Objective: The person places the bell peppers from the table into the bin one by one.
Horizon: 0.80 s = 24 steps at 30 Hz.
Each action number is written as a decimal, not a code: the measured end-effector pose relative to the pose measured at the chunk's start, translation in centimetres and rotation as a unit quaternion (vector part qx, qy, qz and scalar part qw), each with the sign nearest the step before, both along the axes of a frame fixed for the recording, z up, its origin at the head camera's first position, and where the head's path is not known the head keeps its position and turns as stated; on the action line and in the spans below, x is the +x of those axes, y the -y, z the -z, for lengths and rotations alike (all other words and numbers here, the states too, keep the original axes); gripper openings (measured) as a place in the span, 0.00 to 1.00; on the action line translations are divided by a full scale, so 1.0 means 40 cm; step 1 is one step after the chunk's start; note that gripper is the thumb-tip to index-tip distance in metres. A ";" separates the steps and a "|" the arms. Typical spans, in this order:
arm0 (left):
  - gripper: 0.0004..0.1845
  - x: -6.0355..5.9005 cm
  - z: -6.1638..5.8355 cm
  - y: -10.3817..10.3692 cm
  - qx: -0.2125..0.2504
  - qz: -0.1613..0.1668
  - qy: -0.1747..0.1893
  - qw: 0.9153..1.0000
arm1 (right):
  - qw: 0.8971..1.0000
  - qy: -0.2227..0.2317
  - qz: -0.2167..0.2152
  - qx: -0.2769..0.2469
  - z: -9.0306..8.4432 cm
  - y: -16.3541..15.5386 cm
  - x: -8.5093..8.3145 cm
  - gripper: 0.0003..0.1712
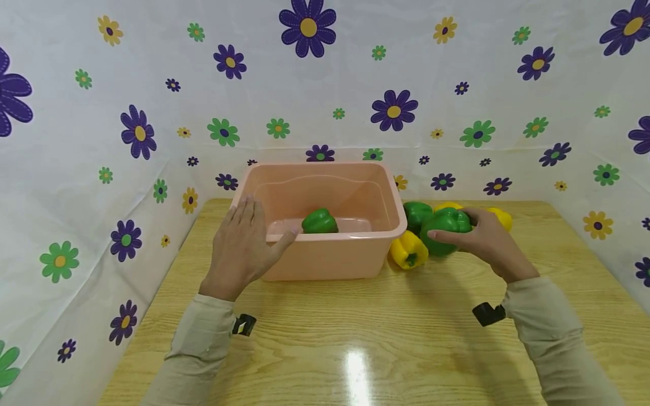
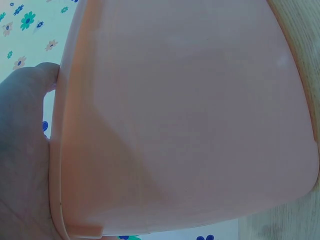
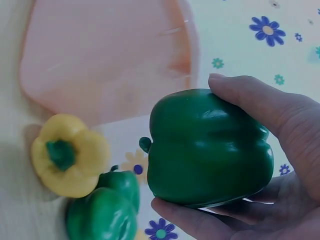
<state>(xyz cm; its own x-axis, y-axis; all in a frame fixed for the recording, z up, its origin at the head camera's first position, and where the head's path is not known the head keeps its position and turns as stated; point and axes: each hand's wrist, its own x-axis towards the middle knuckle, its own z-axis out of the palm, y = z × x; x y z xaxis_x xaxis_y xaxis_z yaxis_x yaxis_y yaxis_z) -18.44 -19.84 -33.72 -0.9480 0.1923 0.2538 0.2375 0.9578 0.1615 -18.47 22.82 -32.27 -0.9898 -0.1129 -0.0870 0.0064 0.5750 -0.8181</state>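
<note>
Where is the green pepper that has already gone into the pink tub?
In the head view, the green pepper lies inside the pink tub, near its front wall, just right of the left hand resting on the tub's rim.

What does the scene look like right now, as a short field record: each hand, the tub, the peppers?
left hand: open, resting on the pink tub at its left front rim
right hand: grips a green pepper, right of the tub
tub contents: one green pepper inside
beside tub, on wooden table: yellow pepper, another green pepper, more yellow ones partly hidden behind
</note>
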 end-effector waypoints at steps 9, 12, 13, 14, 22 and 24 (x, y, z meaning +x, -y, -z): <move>0.58 -0.001 -0.001 0.000 -0.003 0.002 -0.002 1.000 | 0.998 -0.054 0.025 -0.004 -0.056 0.020 -0.020 0.47; 0.58 -0.002 -0.003 -0.002 -0.002 0.002 0.003 1.000 | 0.997 -0.067 0.032 0.000 -0.069 0.029 -0.024 0.45; 0.58 -0.002 -0.003 -0.003 -0.002 0.001 0.005 1.000 | 0.997 -0.072 0.034 -0.002 -0.072 0.033 -0.026 0.44; 0.58 -0.003 -0.004 -0.004 -0.001 0.001 0.006 1.000 | 0.996 -0.076 0.037 -0.005 -0.075 0.036 -0.027 0.43; 0.59 -0.001 0.000 -0.003 0.001 -0.003 0.008 1.000 | 0.993 -0.094 0.043 -0.057 -0.090 0.071 -0.045 0.41; 0.59 0.000 0.001 -0.001 0.001 -0.004 0.004 1.000 | 0.992 -0.093 0.045 -0.069 -0.093 0.080 -0.049 0.42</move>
<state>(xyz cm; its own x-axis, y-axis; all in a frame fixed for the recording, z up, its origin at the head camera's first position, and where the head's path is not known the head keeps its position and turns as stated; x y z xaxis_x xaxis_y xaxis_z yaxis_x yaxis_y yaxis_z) -18.46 -19.81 -33.77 -0.9511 0.1851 0.2471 0.2294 0.9593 0.1644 -20.44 19.61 -28.57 -0.9938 -0.0208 0.1092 -0.1065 0.4608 -0.8811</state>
